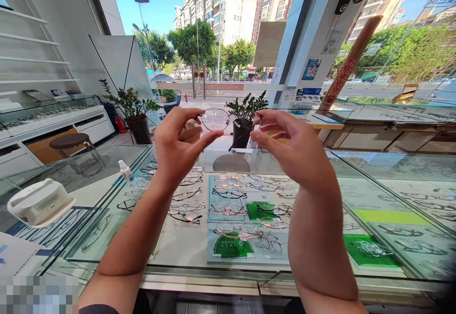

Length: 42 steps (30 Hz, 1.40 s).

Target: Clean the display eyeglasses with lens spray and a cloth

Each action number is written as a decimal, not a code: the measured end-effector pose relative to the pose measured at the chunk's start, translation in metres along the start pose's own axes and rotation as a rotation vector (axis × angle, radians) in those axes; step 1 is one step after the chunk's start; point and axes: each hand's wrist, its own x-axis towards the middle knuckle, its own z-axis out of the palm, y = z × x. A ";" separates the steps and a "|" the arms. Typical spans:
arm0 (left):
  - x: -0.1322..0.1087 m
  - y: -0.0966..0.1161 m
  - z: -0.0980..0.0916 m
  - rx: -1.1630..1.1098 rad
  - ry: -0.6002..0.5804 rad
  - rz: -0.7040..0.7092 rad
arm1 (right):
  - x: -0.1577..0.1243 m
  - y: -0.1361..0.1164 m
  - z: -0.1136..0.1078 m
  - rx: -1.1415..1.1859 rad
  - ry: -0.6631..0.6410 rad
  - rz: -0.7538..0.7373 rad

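Raised in front of me above the glass counter is a pair of eyeglasses [215,120] with thin dark rims and clear round lenses. Small print shows on the left lens. My left hand [181,138] pinches the left rim between thumb and fingers. On the other side, my right hand [290,138] grips the right rim the same way. One dark temple arm slants down below the bridge. Behind the lenses, a potted plant partly blends with the right rim.
Below my arms, a glass display case [178,272] holds rows of eyeglass frames. A white spray bottle [125,171] and a white box-shaped device [41,202] stand on the left. Beyond are a round stool [69,140], potted plants [137,124] and glass doors.
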 end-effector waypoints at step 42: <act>-0.003 -0.008 0.007 0.065 0.066 0.048 | -0.002 -0.002 0.006 -0.051 0.030 -0.029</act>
